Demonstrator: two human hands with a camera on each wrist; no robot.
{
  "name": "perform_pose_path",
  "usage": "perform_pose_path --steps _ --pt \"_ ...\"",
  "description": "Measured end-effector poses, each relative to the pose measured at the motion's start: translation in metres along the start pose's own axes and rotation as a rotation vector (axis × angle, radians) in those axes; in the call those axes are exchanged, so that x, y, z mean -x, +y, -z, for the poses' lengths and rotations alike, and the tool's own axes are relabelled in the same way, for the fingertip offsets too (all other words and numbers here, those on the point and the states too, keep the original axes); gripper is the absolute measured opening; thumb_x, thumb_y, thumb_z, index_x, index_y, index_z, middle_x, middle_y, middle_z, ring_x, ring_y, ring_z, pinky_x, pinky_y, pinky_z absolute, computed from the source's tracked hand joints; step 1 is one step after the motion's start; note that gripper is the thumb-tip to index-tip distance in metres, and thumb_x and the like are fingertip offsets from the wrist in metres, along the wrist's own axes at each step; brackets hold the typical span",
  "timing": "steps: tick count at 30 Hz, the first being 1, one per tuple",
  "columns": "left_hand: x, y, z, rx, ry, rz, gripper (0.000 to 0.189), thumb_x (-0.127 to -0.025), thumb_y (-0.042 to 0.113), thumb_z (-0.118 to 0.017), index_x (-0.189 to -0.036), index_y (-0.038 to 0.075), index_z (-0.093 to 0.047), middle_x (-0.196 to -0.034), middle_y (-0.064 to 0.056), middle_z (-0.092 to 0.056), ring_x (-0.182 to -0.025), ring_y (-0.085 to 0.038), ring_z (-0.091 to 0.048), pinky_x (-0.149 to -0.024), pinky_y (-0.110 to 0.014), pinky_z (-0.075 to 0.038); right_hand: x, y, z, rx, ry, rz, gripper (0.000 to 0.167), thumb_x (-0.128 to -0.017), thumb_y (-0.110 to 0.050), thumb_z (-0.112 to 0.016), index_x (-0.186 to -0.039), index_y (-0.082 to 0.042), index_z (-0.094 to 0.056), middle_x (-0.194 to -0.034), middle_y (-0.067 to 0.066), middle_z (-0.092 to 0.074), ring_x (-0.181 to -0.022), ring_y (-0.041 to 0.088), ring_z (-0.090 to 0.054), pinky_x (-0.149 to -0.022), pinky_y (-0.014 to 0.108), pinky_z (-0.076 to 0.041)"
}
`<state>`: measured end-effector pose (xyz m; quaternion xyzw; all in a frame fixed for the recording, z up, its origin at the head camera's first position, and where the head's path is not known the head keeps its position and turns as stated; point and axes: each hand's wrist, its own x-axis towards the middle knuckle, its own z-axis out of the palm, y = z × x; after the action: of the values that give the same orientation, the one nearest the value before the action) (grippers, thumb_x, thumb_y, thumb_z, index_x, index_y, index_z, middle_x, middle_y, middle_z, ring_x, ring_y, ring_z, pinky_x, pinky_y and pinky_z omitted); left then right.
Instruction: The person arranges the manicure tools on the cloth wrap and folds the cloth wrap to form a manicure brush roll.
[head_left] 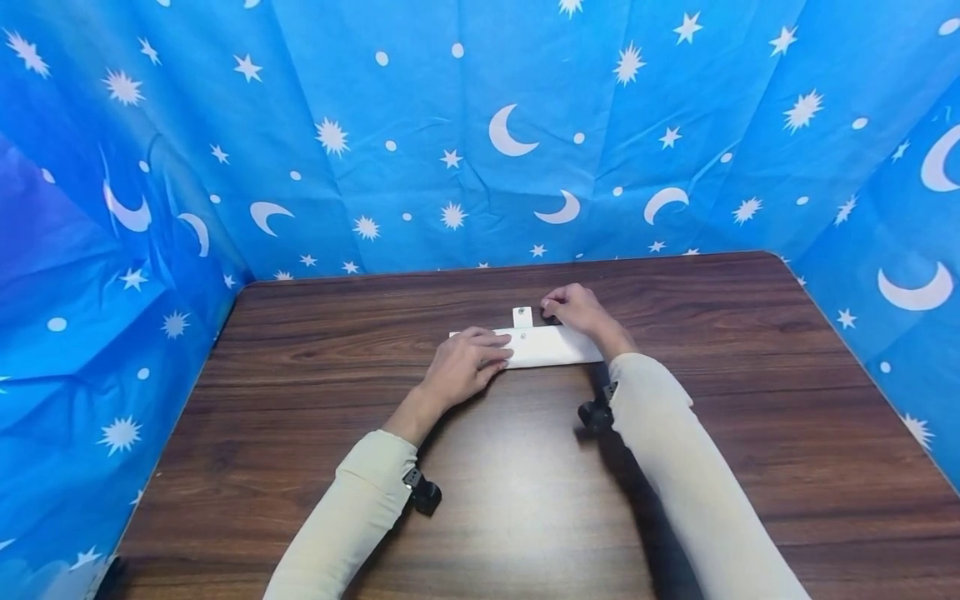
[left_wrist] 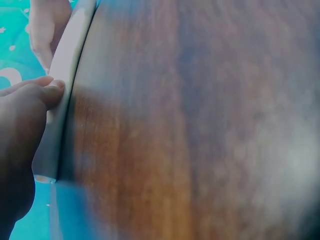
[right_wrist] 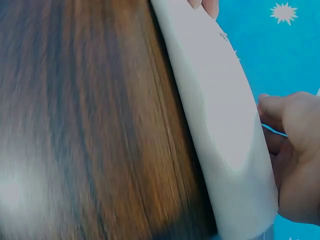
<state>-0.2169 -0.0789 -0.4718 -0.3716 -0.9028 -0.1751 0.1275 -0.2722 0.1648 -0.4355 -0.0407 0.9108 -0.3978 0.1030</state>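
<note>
A long white case [head_left: 555,347] lies flat across the table, with a snap stud on its upper face. A short white tab [head_left: 522,317] with a metal snap sticks out from its far edge. My left hand [head_left: 467,363] rests on the case's left part, fingers pointing right and thumb near the front edge; the left wrist view has the thumb pressing the case [left_wrist: 67,60]. Just right of the tab, behind the case, is my right hand [head_left: 581,312], its fingers loosely bent. In the right wrist view this hand [right_wrist: 297,150] shows nothing between thumb and fingers; the case partly hides its fingertips.
The dark wooden table [head_left: 480,500] reaches back to a blue curtain [head_left: 420,100] with moons and stars, which also hangs along both sides. Black wrist cameras hang below both cuffs, the right camera [head_left: 596,415] just in front of the case's right end.
</note>
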Motion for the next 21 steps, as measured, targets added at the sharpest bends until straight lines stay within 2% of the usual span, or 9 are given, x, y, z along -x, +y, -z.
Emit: perform_pose_path --steps 3,6,10,17,19,21 --pt "0.001 -0.001 0.000 -0.006 0.028 0.001 0.022 -0.093 0.026 -0.073 -0.115 0.024 -0.079 -0.129 0.009 -0.072 -0.120 -0.016 -0.066 -0.097 -0.037 -0.055 -0.004 -0.007 -0.007 -0.014 -0.032 -0.004 0.037 -0.108 -0.021 -0.046 -0.130 0.003 -0.065 -0.121 0.024 -0.071 -0.109 0.036 -0.068 -0.095 0.042 -0.051" --pt "0.001 0.000 0.000 0.002 0.029 -0.001 0.022 -0.094 0.026 -0.073 -0.115 0.024 -0.079 -0.129 0.009 -0.072 -0.121 -0.017 -0.066 -0.097 -0.036 -0.055 -0.005 -0.011 -0.013 -0.050 -0.049 0.003 0.038 -0.108 -0.021 -0.047 -0.132 0.003 -0.063 -0.124 0.024 -0.069 -0.105 0.034 -0.070 -0.092 0.038 -0.052" --pt "-0.001 0.002 0.000 0.006 0.006 0.004 0.023 -0.095 0.028 -0.071 -0.117 0.025 -0.078 -0.132 0.010 -0.070 -0.125 -0.016 -0.064 -0.098 -0.036 -0.055 -0.004 -0.010 -0.015 -0.080 -0.016 0.031 0.033 -0.106 -0.020 -0.053 -0.125 0.002 -0.068 -0.121 0.022 -0.069 -0.099 0.029 -0.069 -0.083 0.029 -0.050" --pt "0.000 0.001 -0.001 0.010 0.012 0.032 0.023 -0.094 0.029 -0.073 -0.116 0.026 -0.078 -0.131 0.011 -0.071 -0.123 -0.016 -0.065 -0.094 -0.036 -0.056 0.007 -0.003 -0.015 -0.099 -0.004 0.218 0.019 -0.099 -0.010 -0.065 -0.107 0.003 -0.075 -0.105 0.020 -0.074 -0.085 0.012 -0.060 -0.074 0.020 -0.045" --pt "0.000 0.001 -0.001 0.010 0.008 0.035 0.023 -0.094 0.029 -0.073 -0.116 0.026 -0.078 -0.131 0.011 -0.070 -0.123 -0.016 -0.065 -0.093 -0.036 -0.057 0.011 0.000 -0.016 -0.086 -0.010 0.290 0.015 -0.097 -0.007 -0.067 -0.103 0.002 -0.077 -0.102 0.020 -0.075 -0.083 0.011 -0.060 -0.073 0.020 -0.045" --pt "0.000 0.000 -0.001 0.007 0.006 0.038 0.023 -0.094 0.030 -0.073 -0.116 0.026 -0.078 -0.132 0.012 -0.070 -0.123 -0.016 -0.065 -0.093 -0.037 -0.057 0.015 0.002 -0.017 -0.073 -0.014 0.366 0.012 -0.094 -0.005 -0.069 -0.100 0.001 -0.078 -0.100 0.019 -0.076 -0.086 0.016 -0.064 -0.075 0.019 -0.047"
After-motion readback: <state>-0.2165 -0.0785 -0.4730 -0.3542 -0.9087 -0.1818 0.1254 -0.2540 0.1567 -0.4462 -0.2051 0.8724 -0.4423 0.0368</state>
